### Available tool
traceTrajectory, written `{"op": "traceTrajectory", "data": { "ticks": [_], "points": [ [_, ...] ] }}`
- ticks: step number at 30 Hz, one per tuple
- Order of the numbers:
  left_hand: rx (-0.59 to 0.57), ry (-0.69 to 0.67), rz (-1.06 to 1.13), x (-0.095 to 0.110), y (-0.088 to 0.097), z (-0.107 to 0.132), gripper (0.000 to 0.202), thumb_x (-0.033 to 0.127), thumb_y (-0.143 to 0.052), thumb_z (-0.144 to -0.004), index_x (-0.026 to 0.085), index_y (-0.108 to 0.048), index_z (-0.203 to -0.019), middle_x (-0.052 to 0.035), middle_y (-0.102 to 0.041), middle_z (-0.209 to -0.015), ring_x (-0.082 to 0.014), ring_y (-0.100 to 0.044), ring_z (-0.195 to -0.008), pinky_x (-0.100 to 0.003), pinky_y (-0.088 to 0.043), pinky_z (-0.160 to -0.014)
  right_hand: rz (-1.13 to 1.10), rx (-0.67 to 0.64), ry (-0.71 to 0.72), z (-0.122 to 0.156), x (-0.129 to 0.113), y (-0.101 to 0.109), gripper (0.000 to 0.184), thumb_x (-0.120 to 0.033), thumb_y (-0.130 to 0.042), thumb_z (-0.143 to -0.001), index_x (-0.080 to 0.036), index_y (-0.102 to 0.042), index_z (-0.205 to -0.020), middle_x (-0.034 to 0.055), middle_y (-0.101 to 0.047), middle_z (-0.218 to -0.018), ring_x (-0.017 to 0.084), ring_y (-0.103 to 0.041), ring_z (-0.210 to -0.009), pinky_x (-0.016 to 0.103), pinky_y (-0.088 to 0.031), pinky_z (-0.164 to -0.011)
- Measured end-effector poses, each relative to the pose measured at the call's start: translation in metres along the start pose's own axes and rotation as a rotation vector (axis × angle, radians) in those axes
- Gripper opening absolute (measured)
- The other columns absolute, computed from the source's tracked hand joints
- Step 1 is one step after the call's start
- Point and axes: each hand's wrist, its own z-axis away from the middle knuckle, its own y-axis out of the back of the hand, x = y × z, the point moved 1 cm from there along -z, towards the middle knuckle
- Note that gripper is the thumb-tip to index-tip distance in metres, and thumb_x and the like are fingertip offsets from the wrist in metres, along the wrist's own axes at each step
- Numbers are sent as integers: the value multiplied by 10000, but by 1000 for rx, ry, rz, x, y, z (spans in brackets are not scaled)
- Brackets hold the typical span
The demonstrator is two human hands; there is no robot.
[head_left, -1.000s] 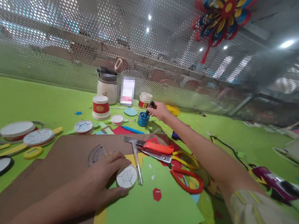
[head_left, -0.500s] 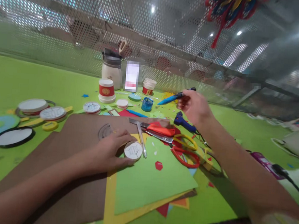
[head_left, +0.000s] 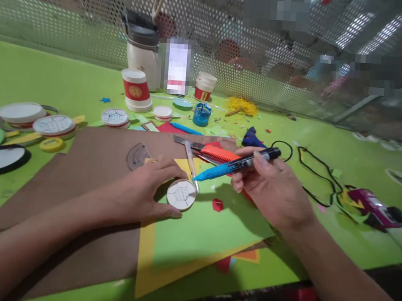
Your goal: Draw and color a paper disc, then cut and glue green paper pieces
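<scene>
White and round, the lid (head_left: 180, 196), marked with a dark-lined hexagon, lies on green paper (head_left: 194, 242), pinched in my left grip (head_left: 143, 187); my right grip (head_left: 274, 192) holds a black pen (head_left: 222, 170), blue-coated towards its tip, perhaps touching the lid's rim.

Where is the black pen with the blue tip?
In the head view, right of centre, the pen is in the right hand, pointing toward the round white disc.

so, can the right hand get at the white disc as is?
Likely yes: right hand has blue-tipped pen near white disc; left hand grips only its edge, leaving the top uncovered.
</scene>
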Motion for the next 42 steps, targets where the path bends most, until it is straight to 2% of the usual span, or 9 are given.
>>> {"op": "traceTrajectory", "data": {
  "ticks": [3,7,10,13,18,22,28,33,42],
  "points": [
    [-6,3,-11,-1,0,1,507,498,-727,-742,232,-605,-1155,-75,-586,-1159,-285,-548,-1058,-389,-441,-893,-2,-48,15,2,3,-4,152,-372,-648,-904,-246,-710,-962,-3,-671,-693,143,-643,-625,269,-556,-572],
    [-25,0,1,0,1,2,476,465,-714,-763,231,-606,-1164,-89,-569,-1176,-289,-539,-1060,-413,-438,-897,58,-52,31,6,-6,-7,103,-298,-621,-938,-253,-691,-997,-17,-672,-754,123,-648,-688,253,-562,-650],
    [-31,-15,14,1,1,1,458,450,-707,-774,227,-604,-1160,-92,-559,-1183,-290,-534,-1072,-425,-432,-909,220,-61,59,6,-15,-11,97,-249,-592,-954,-248,-672,-1009,-29,-641,-732,106,-624,-676,221,-537,-634],
    [-33,-13,23,2,2,0,448,430,-709,-775,215,-596,-1151,-89,-563,-1165,-285,-536,-1070,-422,-429,-914,467,-75,148,7,-18,-18,79,-189,-614,-922,-229,-659,-974,-40,-627,-703,90,-596,-630,199,-506,-600],
    [-28,60,51,1,1,1,525,411,-743,-731,180,-543,-1158,-91,-569,-1129,-282,-542,-1038,-423,-437,-893,713,-74,318,11,-5,-26,144,-114,-667,-838,-209,-646,-944,-44,-657,-772,78,-615,-651,185,-507,-653],
    [-30,107,74,-1,0,3,507,448,-718,-746,200,-517,-1139,-79,-570,-1119,-283,-542,-998,-428,-448,-849,733,-105,320,13,3,-26,179,-107,-661,-832,-194,-645,-987,-37,-695,-820,75,-651,-687,158,-518,-687],
    [-10,-12,53,-4,-1,3,439,442,-706,-777,216,-531,-1110,-67,-571,-1127,-271,-526,-1018,-427,-433,-868,773,-97,359,13,2,-25,176,-90,-666,-811,-176,-658,-964,-32,-696,-822,67,-650,-699,127,-518,-699],
    [5,-22,33,-4,-1,3,422,448,-688,-794,216,-547,-1116,-81,-568,-1144,-279,-525,-1039,-437,-424,-886,740,-119,327,12,3,-24,188,-89,-670,-810,-186,-657,-971,-41,-687,-811,66,-642,-674,128,-521,-668],
    [-5,-19,37,1,0,1,386,428,-665,-806,204,-563,-1104,-82,-574,-1108,-270,-531,-1001,-433,-431,-876,738,-148,351,12,8,-25,198,-105,-679,-828,-184,-661,-1008,-27,-718,-871,76,-673,-743,133,-532,-732]
  ]
}}
